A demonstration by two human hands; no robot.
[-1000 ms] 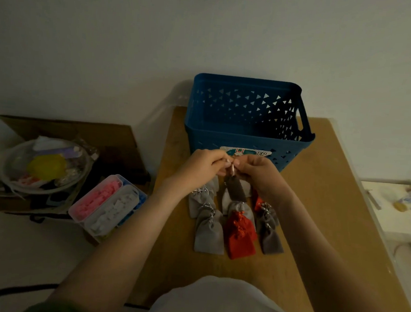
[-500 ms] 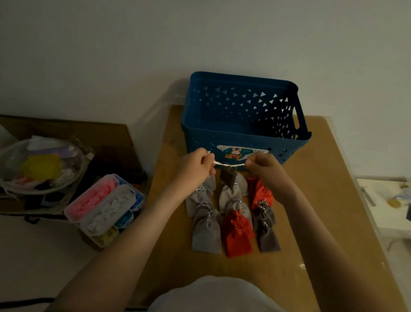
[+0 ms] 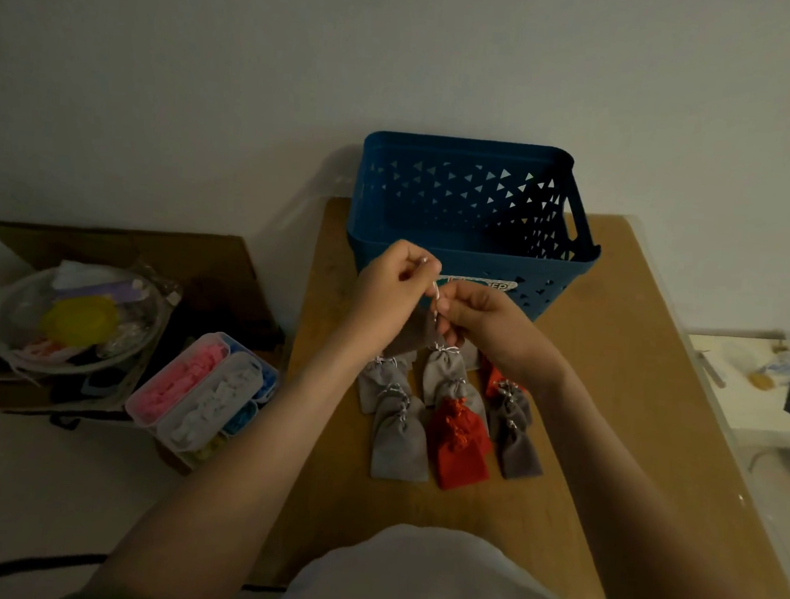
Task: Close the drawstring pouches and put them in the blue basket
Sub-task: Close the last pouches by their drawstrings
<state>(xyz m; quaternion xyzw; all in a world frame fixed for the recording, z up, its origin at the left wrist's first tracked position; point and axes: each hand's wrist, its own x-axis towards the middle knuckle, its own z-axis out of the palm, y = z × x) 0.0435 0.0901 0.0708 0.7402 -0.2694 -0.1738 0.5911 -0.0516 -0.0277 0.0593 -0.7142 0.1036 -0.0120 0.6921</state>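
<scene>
Just in front of the blue basket [image 3: 557, 285], above the tabletop [image 3: 622, 414], our left hand [image 3: 391, 289] and right hand [image 3: 482, 327] each have a pinching grip on the white cord [image 3: 435, 299] of a dark grey pouch [image 3: 410, 335] hanging beneath them, likely to cinch it shut, while other pouches [image 3: 402, 443] lie in rows below.

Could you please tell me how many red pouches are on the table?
2. The front red pouch lies in the nearest row; the rear red pouch shows partly beneath the right hand. Others may be hidden beneath it.
</scene>
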